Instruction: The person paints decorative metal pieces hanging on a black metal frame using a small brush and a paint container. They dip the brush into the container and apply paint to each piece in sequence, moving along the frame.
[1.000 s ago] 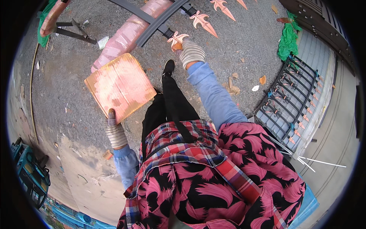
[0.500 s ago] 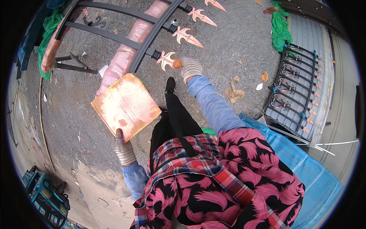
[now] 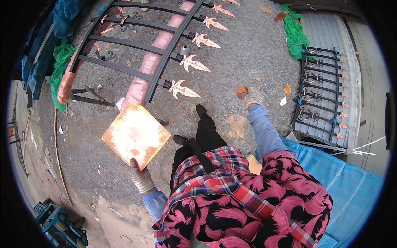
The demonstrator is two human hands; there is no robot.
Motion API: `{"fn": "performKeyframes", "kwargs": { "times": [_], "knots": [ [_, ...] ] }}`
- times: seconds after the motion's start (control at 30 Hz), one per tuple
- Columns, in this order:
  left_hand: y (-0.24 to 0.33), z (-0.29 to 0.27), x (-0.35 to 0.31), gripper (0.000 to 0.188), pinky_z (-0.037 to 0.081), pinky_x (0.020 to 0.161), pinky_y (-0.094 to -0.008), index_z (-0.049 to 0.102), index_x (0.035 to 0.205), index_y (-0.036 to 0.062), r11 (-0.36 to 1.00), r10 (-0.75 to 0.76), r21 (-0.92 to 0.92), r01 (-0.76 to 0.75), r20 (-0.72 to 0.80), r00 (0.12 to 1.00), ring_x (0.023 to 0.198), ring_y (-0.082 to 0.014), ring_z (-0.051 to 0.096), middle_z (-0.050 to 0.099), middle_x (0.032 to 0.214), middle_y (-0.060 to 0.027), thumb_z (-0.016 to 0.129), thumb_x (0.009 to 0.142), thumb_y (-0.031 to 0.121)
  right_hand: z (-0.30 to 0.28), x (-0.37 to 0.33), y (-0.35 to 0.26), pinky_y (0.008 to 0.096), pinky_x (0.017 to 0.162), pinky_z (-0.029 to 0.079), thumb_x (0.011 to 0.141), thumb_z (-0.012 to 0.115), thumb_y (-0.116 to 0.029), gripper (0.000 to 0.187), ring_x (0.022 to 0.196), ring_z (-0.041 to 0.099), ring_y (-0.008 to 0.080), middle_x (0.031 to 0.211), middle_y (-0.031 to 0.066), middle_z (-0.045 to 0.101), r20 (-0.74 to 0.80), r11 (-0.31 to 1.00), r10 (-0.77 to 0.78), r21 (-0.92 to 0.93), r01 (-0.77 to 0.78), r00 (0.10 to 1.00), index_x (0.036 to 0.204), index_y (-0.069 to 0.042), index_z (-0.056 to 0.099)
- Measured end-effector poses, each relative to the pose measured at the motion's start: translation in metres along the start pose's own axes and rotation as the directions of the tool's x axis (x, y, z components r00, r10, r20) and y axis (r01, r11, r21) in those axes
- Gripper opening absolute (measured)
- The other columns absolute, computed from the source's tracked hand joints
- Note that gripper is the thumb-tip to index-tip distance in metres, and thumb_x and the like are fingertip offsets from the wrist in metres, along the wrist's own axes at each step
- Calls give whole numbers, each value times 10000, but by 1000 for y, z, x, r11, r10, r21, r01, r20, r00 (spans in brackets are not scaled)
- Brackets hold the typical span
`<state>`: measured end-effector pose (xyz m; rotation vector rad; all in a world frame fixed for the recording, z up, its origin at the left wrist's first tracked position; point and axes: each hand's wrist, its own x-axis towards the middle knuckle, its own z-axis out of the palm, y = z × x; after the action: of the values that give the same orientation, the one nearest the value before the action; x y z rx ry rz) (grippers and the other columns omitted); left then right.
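My left hand [image 3: 140, 175], in a striped glove with a stained thumb, grips the near corner of a square piece of cardboard [image 3: 136, 134] smeared with copper-coloured paint. My right hand [image 3: 251, 97], gloved the same way, is in the air right of the fence panel, apart from it. Its fingers are closed, with copper-orange at the tips; whether they hold a small pad or are only stained is unclear. The black metal fence panel [image 3: 159, 49] carries copper-coloured spear points [image 3: 182, 89] along its right side. The nearest spear point lies between the cardboard and my right hand.
A pink wrapped bar [image 3: 136, 89] lies under the panel. A small can [image 3: 184, 50] stands by the spear points. Another fence panel [image 3: 318, 91] rests at right near green netting [image 3: 294, 43]. Blue sheeting [image 3: 343, 186] lies at lower right, a teal machine [image 3: 62, 223] at lower left.
My right hand has left the nearest spear point and moved right and nearer to me. The cardboard stays in my left hand. The view has shifted, showing more of the fence panel.
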<state>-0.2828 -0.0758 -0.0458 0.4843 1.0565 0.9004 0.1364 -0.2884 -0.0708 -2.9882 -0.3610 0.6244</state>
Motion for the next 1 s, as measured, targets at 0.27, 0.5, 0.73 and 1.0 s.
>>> {"fn": "performKeyframes", "kwargs": {
  "times": [0.27,0.5,0.73,1.0],
  "knots": [
    [-11,28,-26,548,356,940,-396,392,1174,-46,992,92,-63,-107,-216,972,1056,-237,457,483,1142,-129,616,766,243,12,74,-123,387,728,442,677,652,-292,372,840,571,309,909,160,595,105,939,-345,25,344,933,964,-65,588],
    [-53,75,-58,646,315,961,-440,360,1204,-19,982,122,-97,-163,-338,933,1107,-262,396,427,1198,-128,666,710,264,30,128,-203,398,688,448,702,604,-276,301,786,577,319,834,155,603,128,844,-519,-78,530,845,914,-62,589],
    [-74,79,-94,639,320,953,-434,351,1210,-10,962,193,-83,-261,-471,861,1104,-264,393,427,1193,-113,655,715,257,93,162,-78,381,640,451,692,609,-251,274,724,576,315,774,155,603,338,796,-527,-126,592,780,891,-63,606],
    [-85,96,-92,584,355,928,-412,371,1196,-23,957,157,-147,-249,-461,874,1064,-245,448,458,1165,-125,627,747,249,39,81,-145,376,733,444,671,631,-320,337,824,564,305,855,151,590,260,678,-722,77,731,642,883,-60,590]
  ]
}}
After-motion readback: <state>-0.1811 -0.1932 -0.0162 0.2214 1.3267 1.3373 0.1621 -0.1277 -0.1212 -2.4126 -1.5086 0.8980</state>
